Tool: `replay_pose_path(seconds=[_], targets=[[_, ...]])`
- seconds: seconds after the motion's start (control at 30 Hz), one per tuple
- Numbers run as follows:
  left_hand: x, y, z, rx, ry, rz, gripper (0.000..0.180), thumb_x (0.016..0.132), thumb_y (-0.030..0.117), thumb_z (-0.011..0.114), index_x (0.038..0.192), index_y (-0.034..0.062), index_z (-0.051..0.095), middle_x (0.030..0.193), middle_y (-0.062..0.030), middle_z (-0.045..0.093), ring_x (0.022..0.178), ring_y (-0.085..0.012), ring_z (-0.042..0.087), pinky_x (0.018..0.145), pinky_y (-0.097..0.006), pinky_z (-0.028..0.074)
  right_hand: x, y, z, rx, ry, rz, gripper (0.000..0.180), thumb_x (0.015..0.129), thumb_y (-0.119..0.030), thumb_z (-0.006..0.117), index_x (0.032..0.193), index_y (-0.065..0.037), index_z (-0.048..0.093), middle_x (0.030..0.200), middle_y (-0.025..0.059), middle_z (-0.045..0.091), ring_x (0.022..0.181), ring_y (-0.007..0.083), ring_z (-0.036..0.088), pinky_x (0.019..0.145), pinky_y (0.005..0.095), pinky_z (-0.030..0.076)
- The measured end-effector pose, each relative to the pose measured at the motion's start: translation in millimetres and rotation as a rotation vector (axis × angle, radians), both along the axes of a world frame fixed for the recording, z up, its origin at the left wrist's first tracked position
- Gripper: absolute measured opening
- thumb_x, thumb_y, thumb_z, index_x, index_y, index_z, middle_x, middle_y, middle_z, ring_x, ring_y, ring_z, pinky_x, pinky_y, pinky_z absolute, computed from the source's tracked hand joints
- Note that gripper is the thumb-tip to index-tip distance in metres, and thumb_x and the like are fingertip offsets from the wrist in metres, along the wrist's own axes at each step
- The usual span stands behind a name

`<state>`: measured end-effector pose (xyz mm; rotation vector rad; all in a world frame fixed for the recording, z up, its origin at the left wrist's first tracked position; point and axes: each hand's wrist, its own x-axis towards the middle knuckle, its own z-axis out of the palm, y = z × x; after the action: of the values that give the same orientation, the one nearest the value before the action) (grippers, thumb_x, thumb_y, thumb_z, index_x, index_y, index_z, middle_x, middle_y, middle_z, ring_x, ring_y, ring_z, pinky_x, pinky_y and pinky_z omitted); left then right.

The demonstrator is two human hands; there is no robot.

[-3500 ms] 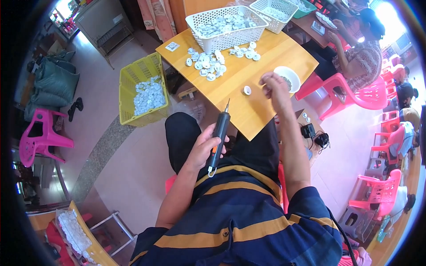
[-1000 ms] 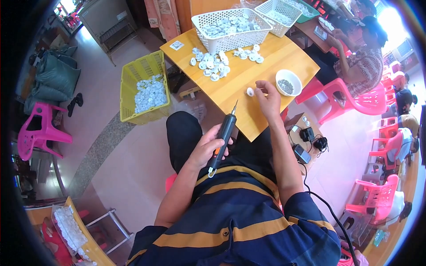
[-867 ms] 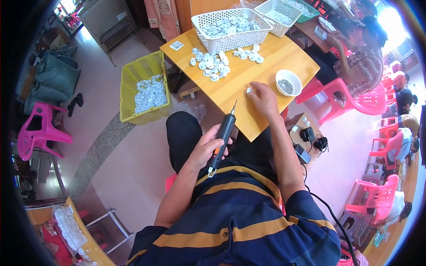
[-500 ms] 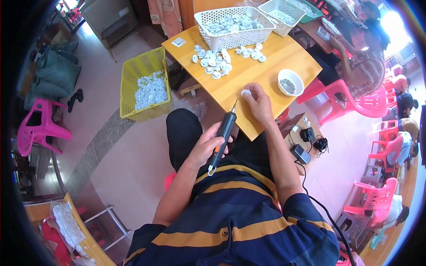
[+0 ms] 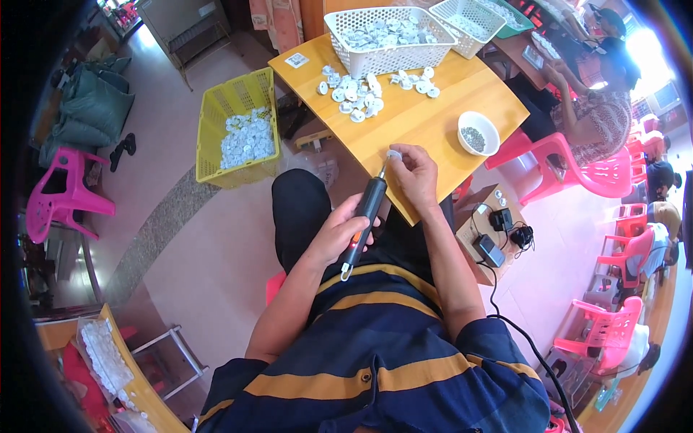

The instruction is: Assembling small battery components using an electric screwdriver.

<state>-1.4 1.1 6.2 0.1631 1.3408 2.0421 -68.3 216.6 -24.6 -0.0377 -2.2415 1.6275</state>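
My left hand (image 5: 338, 232) is wrapped round a black electric screwdriver (image 5: 371, 202) with an orange switch and a small red light. Its bit points up and away from me, to the table's near corner. Pinched between the thumb and fingers of my right hand (image 5: 416, 178) is a small round white plastic part (image 5: 393, 154). The bit's tip meets this part or lies right at it; any screw there is too small to make out. Farther up the wooden table (image 5: 455, 90) lie loose white plastic parts (image 5: 354, 95). A white bowl (image 5: 491, 131) of small metal screws (image 5: 473, 138) stands right of my right hand.
A white basket (image 5: 397, 59) heaped with white parts stands at the table's far edge. On the floor to the left is a yellow crate (image 5: 210, 133) of such parts. A cardboard box (image 5: 468, 225) with black adapters and cables sits at the right. Another person (image 5: 595, 123) sits beyond.
My right hand has shifted a little left and nearer, bringing the white part to the screwdriver's tip. The screwdriver has moved slightly right. Its red light now shows.
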Motion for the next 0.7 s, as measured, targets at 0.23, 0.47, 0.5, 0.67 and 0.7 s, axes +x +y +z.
replay_pose_path(seconds=[0.23,0.47,0.5,0.67,0.7], targets=[[0.1,0.5,0.3,-0.005,-0.010,0.005,0.056,0.092,0.007,0.051,0.147,0.0042,0.040,0.105,-0.0095,0.065,0.074,-0.0139,0.065,0.063,-0.028,0.057,-0.7,-0.2,-1.4,0.001,-0.003,0.008,0.017,0.092,-0.007,0.072,0.107,0.000,0.072,0.095,0.0024,0.064,0.078,0.0073,0.062,0.070,0.0219,0.052],[0.0,0.7,-0.7,-0.019,-0.012,0.001,0.055,0.092,0.007,0.051,0.146,0.0044,0.041,0.105,-0.0094,0.065,0.074,-0.0141,0.065,0.062,-0.028,0.057,-1.8,0.4,-4.2,-0.031,-0.010,0.015,0.016,0.091,-0.006,0.072,0.107,0.000,0.072,0.095,0.0021,0.064,0.077,0.0068,0.062,0.069,0.0213,0.051],[-0.1,0.6,-0.7,-0.019,-0.014,0.000,0.055,0.092,0.007,0.051,0.146,0.0045,0.041,0.105,-0.0093,0.065,0.074,-0.0141,0.065,0.062,-0.028,0.057,-1.8,0.5,-4.4,-0.031,-0.010,0.015,0.016,0.091,-0.006,0.072,0.107,0.000,0.072,0.095,0.0021,0.064,0.077,0.0068,0.062,0.069,0.0213,0.051],[-0.2,0.3,0.3,-0.007,-0.040,-0.007,0.056,0.094,0.007,0.051,0.148,0.0066,0.040,0.104,-0.0088,0.064,0.074,-0.0134,0.063,0.064,-0.027,0.056,-0.7,0.6,-2.3,-0.006,0.027,0.010,0.016,0.091,-0.004,0.071,0.106,-0.001,0.073,0.094,0.0016,0.063,0.074,0.0061,0.060,0.066,0.0210,0.050],[-0.2,0.0,0.0,-0.005,-0.038,-0.007,0.056,0.094,0.007,0.051,0.148,0.0065,0.040,0.104,-0.0089,0.064,0.074,-0.0134,0.063,0.064,-0.027,0.057,-0.2,0.1,-1.1,-0.007,0.027,0.010,0.016,0.091,-0.004,0.071,0.106,-0.001,0.073,0.094,0.0016,0.063,0.074,0.0061,0.060,0.066,0.0210,0.050]])
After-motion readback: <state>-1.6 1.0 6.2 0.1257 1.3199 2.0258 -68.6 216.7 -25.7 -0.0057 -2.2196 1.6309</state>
